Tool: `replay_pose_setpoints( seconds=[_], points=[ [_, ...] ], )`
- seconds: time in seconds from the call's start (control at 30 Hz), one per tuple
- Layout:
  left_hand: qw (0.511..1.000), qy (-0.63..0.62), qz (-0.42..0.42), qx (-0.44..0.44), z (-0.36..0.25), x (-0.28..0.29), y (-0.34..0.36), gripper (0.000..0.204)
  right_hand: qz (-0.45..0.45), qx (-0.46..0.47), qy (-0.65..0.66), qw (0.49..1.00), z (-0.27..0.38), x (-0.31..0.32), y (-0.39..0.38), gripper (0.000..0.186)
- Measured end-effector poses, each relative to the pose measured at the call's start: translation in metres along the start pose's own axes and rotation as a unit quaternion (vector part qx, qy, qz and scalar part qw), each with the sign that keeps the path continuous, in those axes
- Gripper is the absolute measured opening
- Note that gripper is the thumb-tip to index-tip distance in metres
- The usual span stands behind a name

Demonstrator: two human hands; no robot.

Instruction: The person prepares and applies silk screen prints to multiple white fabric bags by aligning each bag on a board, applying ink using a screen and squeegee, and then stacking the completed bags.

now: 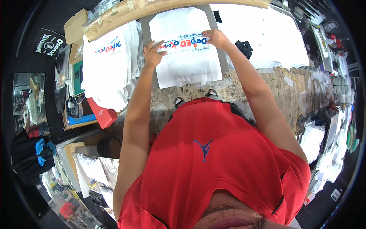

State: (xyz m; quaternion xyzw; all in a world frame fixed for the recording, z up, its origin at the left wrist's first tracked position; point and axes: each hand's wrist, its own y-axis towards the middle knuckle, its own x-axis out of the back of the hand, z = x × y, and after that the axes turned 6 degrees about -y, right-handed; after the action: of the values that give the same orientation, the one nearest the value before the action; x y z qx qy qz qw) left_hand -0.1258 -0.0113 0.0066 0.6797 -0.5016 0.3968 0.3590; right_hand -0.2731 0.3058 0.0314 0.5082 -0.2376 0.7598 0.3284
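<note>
A white sheet, cloth-like and printed in red and blue, [188, 66] lies flat on a grey board [146, 28]. My left hand [153, 55] rests at the left end of the printed band, its fingers spread on the sheet. At the band's right end, my right hand [217, 39] touches the sheet with fingers stretched out. Whether a separate thin film lies under the fingertips is too fine to make out. Left of the board is a thick stack of similar printed white sheets [106, 72], its edges hanging down.
A long cardboard tube [171, 14] crosses the far side. More white sheets [263, 38] cover the right, with a crumpled black cloth [244, 49] on them. A red box [102, 114] sits below the left stack. Wooden flooring [274, 91] shows near my feet.
</note>
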Motion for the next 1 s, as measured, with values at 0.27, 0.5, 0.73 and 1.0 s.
replay_pose_setpoints(
  seconds=[0.27, 0.5, 0.73, 1.0],
  points=[
    [0.993, -0.103, -0.023, -0.058, 0.033, 0.001, 0.002, 0.052, -0.058, 0.014, -0.025, 0.998, 0.004, -0.002, -0.015, 0.053],
    [0.993, -0.096, -0.015, -0.062, 0.033, 0.002, 0.000, 0.050, -0.033, -0.007, 0.019, 0.999, 0.001, -0.001, -0.015, 0.056],
    [0.994, -0.089, -0.016, -0.062, 0.033, 0.002, 0.000, 0.050, -0.019, -0.011, -0.045, 0.999, 0.013, 0.002, -0.011, 0.051],
    [0.996, -0.042, -0.023, -0.076, 0.022, 0.019, -0.010, 0.054, -0.020, -0.019, -0.088, 0.996, 0.025, -0.003, -0.008, 0.051]
  ],
)
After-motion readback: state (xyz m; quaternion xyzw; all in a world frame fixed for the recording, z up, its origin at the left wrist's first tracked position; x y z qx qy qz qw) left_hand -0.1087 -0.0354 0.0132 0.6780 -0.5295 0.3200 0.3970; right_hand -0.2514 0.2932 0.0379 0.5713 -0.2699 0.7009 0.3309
